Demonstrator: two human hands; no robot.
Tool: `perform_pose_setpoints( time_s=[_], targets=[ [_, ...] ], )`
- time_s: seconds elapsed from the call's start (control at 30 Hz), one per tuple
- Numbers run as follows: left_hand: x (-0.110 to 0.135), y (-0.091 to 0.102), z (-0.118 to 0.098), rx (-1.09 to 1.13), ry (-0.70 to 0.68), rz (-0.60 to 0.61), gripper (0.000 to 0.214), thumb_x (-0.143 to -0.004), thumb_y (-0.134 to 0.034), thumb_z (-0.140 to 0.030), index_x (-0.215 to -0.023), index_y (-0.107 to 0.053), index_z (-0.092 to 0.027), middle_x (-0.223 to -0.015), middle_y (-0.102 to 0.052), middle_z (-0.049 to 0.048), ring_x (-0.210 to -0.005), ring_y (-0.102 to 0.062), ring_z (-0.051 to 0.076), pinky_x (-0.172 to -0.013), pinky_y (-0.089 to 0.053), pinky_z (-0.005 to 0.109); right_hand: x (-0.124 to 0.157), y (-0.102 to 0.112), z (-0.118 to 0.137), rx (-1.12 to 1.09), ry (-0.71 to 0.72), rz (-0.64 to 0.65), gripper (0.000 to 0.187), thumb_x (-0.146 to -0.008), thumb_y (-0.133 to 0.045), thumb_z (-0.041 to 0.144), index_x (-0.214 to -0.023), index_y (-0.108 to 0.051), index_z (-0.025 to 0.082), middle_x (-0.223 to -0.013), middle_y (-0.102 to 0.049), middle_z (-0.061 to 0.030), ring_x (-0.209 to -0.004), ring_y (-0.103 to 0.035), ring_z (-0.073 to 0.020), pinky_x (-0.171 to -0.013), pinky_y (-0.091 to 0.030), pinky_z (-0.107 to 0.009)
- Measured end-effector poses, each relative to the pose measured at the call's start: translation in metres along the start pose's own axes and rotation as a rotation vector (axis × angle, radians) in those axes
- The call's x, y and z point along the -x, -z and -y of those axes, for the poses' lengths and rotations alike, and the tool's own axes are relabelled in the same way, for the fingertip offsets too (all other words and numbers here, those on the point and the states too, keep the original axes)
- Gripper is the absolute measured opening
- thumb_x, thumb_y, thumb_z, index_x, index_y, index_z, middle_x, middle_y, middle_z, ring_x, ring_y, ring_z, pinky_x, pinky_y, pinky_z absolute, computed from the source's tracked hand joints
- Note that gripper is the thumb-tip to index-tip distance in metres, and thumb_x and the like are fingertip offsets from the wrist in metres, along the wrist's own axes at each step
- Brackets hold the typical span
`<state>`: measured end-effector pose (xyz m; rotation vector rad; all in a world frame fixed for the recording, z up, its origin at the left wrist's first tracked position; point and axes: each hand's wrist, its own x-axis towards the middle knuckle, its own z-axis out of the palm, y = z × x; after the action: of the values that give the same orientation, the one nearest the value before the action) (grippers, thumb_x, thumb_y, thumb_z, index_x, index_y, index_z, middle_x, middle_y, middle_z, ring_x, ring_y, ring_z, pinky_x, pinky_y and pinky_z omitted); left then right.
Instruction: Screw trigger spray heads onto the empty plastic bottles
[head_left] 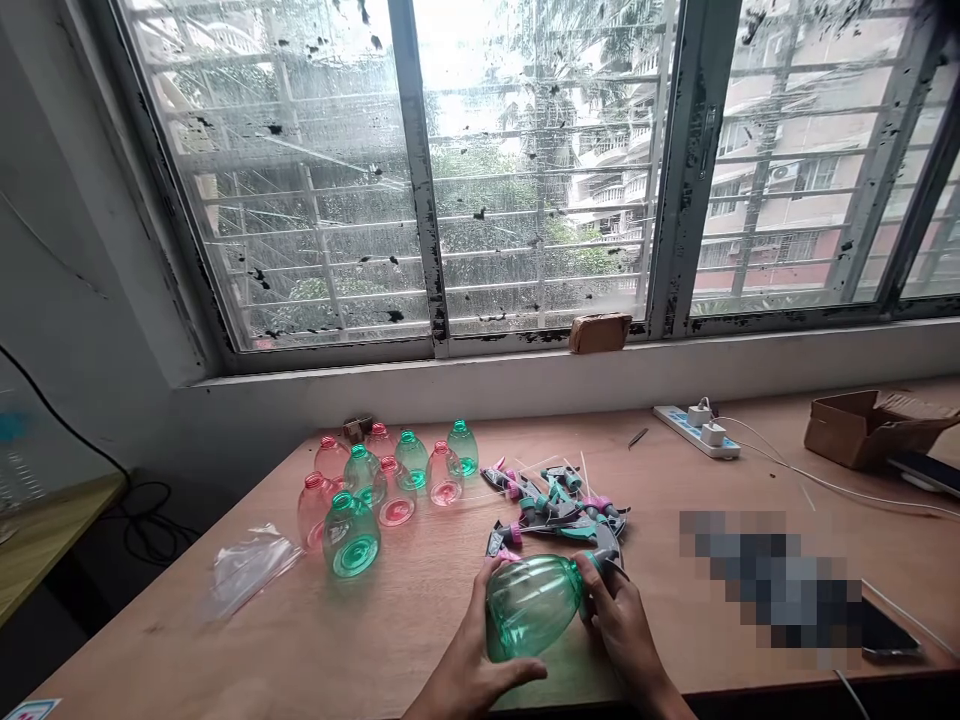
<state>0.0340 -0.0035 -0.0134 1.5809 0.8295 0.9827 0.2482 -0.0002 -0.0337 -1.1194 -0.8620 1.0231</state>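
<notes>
While the left hand has its fingers wrapped round a translucent green plastic bottle, tilted at the lower centre of the frame, the right hand has its fingers clasping a grey plastic spray head at the bottle's neck. Behind, grey, green and pink plastic spray nozzles lie heaped on the brown wooden table; green and red translucent bottles stand at centre left.

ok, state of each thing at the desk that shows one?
Held green bottle: tilted, in left hand
Spray head at its neck: in right hand; seating unclear
Standing bottles: upright, uncapped
Other spray heads: loose, heaped
Plastic bag: lying wrinkled
Cardboard box: open
Power strip: two plugs in
</notes>
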Motion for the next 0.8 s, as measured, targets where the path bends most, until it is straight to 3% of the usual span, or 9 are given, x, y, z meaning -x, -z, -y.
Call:
perform_pose_setpoints(
  time_s=[0.1,0.17,0.23,0.3,0.37,0.5,0.63,0.7,0.8],
  targets=[
    [0.004,-0.006,-0.004,-0.106,-0.012,-0.003,0.117,-0.061,-0.101,-0.043,-0.156,-0.033,-0.030,-0.162,-0.041,0.0139,-0.154,-0.031,0.041,-0.131,-0.017,0.054,-0.001,0.000,0.001,0.003,0.003,-0.002,0.057,-0.074,-0.072,0.078,-0.073,-0.060,0.022,-0.050,-0.047,0.0059,-0.045,-0.044,-0.0140,-0.040,-0.036,-0.025],
    [0.005,-0.004,-0.003,-0.089,-0.009,0.000,0.115,-0.064,-0.098,-0.048,-0.156,-0.032,-0.029,-0.162,-0.041,0.0137,-0.154,-0.032,0.040,-0.131,-0.018,0.053,0.000,0.000,0.001,0.007,0.009,0.001,0.057,-0.075,-0.071,0.078,-0.069,-0.057,0.023,-0.050,-0.047,0.0055,-0.045,-0.044,-0.0138,-0.040,-0.036,-0.025],
    [0.003,0.000,0.000,-0.020,0.007,-0.006,0.099,-0.077,-0.084,-0.064,-0.155,-0.035,-0.027,-0.162,-0.043,0.0144,-0.153,-0.034,0.040,-0.130,-0.019,0.054,0.001,0.000,0.002,0.012,0.016,0.008,0.057,-0.075,-0.072,0.077,-0.065,-0.055,0.023,-0.049,-0.047,0.0052,-0.044,-0.044,-0.0132,-0.041,-0.035,-0.025],
    [0.000,0.006,0.005,0.020,0.025,-0.039,0.084,-0.089,-0.059,-0.077,-0.151,-0.039,-0.024,-0.160,-0.044,0.0166,-0.153,-0.033,0.040,-0.129,-0.019,0.057,0.002,-0.001,0.002,0.016,0.020,0.016,0.058,-0.076,-0.072,0.076,-0.063,-0.053,0.023,-0.048,-0.047,0.0050,-0.043,-0.043,-0.0128,-0.041,-0.035,-0.025],
    [-0.003,0.010,0.008,0.020,0.035,-0.066,0.080,-0.093,-0.047,-0.080,-0.148,-0.041,-0.022,-0.158,-0.047,0.0181,-0.153,-0.033,0.041,-0.128,-0.019,0.059,0.003,-0.001,0.002,0.018,0.023,0.019,0.057,-0.077,-0.073,0.075,-0.063,-0.055,0.023,-0.048,-0.047,0.0049,-0.043,-0.043,-0.0127,-0.041,-0.035,-0.025],
    [-0.002,0.006,0.009,0.010,0.016,-0.037,0.081,-0.086,-0.071,-0.069,-0.148,-0.042,-0.026,-0.158,-0.047,0.0147,-0.153,-0.035,0.039,-0.129,-0.022,0.054,0.002,-0.001,0.002,0.014,0.019,0.009,0.057,-0.076,-0.072,0.076,-0.066,-0.056,0.022,-0.048,-0.047,0.0052,-0.043,-0.043,-0.0125,-0.040,-0.034,-0.025],
    [0.003,-0.004,0.005,-0.100,-0.016,-0.001,0.111,-0.067,-0.096,-0.050,-0.155,-0.032,-0.028,-0.162,-0.040,0.0158,-0.153,-0.032,0.041,-0.130,-0.017,0.055,0.001,0.000,0.002,0.006,0.011,-0.001,0.059,-0.074,-0.072,0.079,-0.069,-0.057,0.022,-0.048,-0.046,0.0059,-0.042,-0.042,-0.0123,-0.039,-0.033,-0.025],
    [0.004,-0.005,0.003,-0.136,-0.023,0.011,0.115,-0.065,-0.098,-0.047,-0.156,-0.030,-0.029,-0.163,-0.038,0.0158,-0.154,-0.030,0.042,-0.129,-0.017,0.055,0.000,0.000,0.002,0.007,0.016,-0.002,0.060,-0.073,-0.072,0.080,-0.069,-0.058,0.022,-0.049,-0.046,0.0058,-0.043,-0.043,-0.0124,-0.040,-0.034,-0.025],
    [0.004,-0.002,0.003,-0.042,0.014,0.044,0.106,-0.074,-0.088,-0.061,-0.157,-0.031,-0.028,-0.163,-0.038,0.0157,-0.154,-0.032,0.040,-0.129,-0.018,0.054,0.001,0.000,0.005,0.011,0.030,-0.003,0.060,-0.073,-0.073,0.079,-0.066,-0.057,0.022,-0.049,-0.047,0.0051,-0.045,-0.044,-0.0131,-0.041,-0.036,-0.025]
  ],
)
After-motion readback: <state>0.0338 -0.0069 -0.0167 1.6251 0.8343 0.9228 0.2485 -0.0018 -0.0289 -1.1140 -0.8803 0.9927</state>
